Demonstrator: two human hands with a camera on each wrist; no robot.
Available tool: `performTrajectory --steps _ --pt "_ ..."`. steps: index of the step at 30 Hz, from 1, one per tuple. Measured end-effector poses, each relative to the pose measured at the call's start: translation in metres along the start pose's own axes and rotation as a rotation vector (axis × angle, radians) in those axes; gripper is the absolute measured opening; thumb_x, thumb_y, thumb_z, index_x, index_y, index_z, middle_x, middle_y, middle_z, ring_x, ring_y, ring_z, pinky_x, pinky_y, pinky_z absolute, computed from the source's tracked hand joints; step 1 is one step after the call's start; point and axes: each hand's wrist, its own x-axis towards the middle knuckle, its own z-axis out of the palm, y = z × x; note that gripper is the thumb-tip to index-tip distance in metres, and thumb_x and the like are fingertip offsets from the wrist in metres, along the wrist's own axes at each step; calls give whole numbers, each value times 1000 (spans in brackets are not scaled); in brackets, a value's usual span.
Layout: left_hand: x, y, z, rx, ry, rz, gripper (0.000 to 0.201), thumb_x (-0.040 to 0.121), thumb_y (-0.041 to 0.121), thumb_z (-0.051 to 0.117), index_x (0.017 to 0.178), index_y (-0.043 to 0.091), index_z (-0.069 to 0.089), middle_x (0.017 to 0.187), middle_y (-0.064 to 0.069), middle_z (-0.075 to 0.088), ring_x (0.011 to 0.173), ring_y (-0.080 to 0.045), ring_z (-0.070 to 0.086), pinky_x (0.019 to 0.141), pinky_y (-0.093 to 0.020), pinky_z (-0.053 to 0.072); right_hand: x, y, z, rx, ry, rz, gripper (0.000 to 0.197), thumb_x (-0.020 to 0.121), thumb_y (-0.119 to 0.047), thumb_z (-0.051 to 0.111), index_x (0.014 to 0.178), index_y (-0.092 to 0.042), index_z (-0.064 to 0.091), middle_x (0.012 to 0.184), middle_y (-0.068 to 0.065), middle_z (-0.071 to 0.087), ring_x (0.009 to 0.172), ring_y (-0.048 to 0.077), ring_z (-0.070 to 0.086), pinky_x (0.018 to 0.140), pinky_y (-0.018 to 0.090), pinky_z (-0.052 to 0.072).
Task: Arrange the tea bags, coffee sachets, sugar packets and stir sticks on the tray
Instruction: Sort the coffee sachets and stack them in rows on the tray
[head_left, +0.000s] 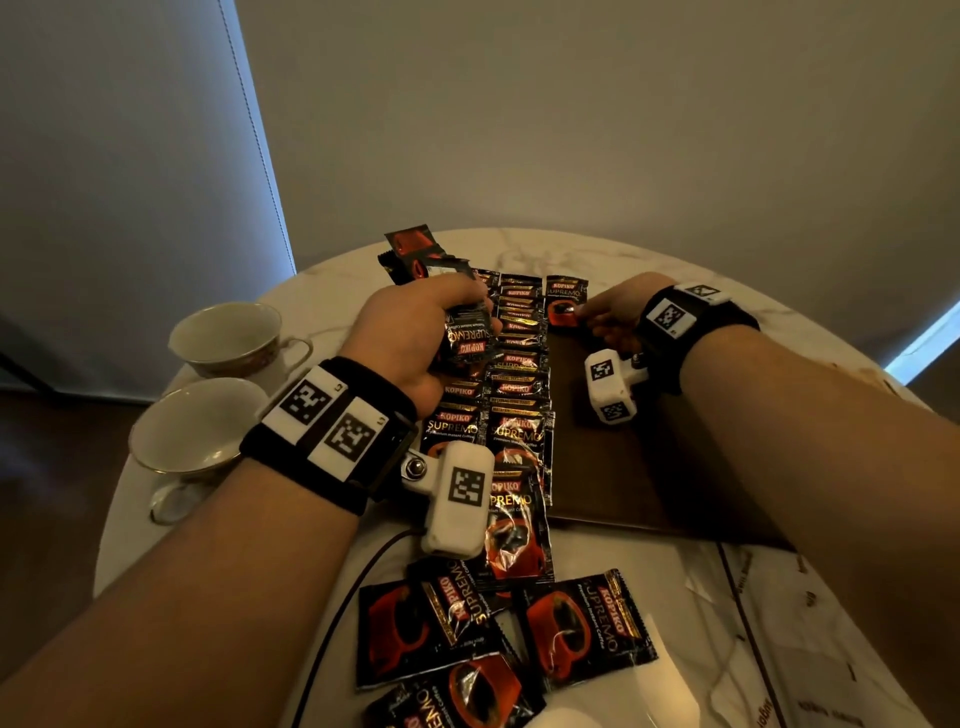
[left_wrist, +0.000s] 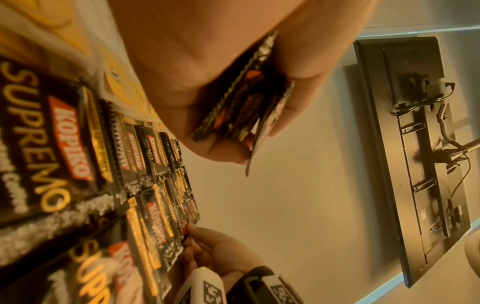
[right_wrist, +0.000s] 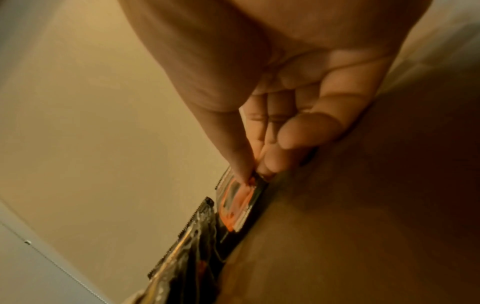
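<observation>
Nearest you, a loose heap of coffee sachets (head_left: 498, 639) lies on the marble table (head_left: 322, 291), off the tray and not yet sorted. Beyond it, overlapped rows of sachets (head_left: 511, 395) run away from you along the left part of the dark brown tray (head_left: 623, 467), each one shingled over the next.

Your left hand (head_left: 415, 338) hovers over those rows with its fingers curled round a small stack of sachets (left_wrist: 249, 107) — a firm hold, edges fanned out past your fingertips. Farther out, your right hand (head_left: 610, 317) pinches the lower corner of a single sachet (head_left: 566, 306) between thumb and fingertips (right_wrist: 270, 164), at the far end of the tray, just right of the rows; it seems to start a new column.

To do this step well, lay that sachet flat with its top edge level with its neighbour's, printed side up and lettering the same way round as the rest, and let go only once it sits square. Then feed the next one from the left-hand stack and overlap it by the same margin as the rows beside it — likely the difference between a tidy column and a drifting one. Keep your right wrist lifted so it doesn't drag across what's placed.

On the far left, two empty teacups (head_left: 208, 384) stand beside the tray. Tea bags, sugar packets and stir sticks can't be made out.
</observation>
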Motion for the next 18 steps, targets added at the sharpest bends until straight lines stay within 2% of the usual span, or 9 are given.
performTrajectory --steps 4,8,10,12,14,16,18 --pt "-1 0 0 6 0 -2 3 92 9 71 91 6 68 75 -9 72 66 -23 72 61 -36 59 3 -1 0 -66 -26 -10 15 88 -18 80 92 -7 71 79 3 66 65 14 58 56 25 45" --pt "-3 1 1 19 0 -13 5 92 10 71 93 7 68 72 -7 73 65 -22 72 59 -36 61 2 -1 0 -98 -18 -37 15 89 -22 79 86 -9 71 80 3 68 64 13 57 57 26 44" --pt "-4 1 1 37 -2 -13 6 91 10 72 94 7 68 74 -7 73 66 -22 72 62 -36 62 1 -1 0 -80 -19 -40 13 93 -21 75 87 -9 71 79 2 67 62 12 55 55 24 43" --pt "-3 -1 2 62 -3 -18 7 91 10 72 96 7 68 73 -7 74 68 -22 73 68 -38 62 -1 0 -1 -27 -44 -19 9 96 -19 71 94 -10 71 80 0 67 63 12 55 54 23 43" --pt "-3 -2 1 74 -4 -24 12 91 9 71 101 6 67 72 -7 74 68 -22 74 63 -36 62 -3 2 -3 56 -77 -1 9 98 -19 67 103 -12 71 82 0 69 67 12 57 55 25 44" --pt "-4 -1 1 89 -17 -26 14 92 10 71 104 6 66 74 -8 76 71 -23 76 59 -35 60 -7 4 -5 165 -82 0 7 98 -20 66 100 -16 72 83 -1 68 68 12 59 57 26 46" --pt "-6 0 1 104 -41 -34 18 91 11 73 107 5 68 84 -11 78 80 -27 78 71 -41 63 -15 6 -8 268 -87 -19 4 96 -21 69 95 -17 71 84 -1 68 67 12 59 59 26 48"
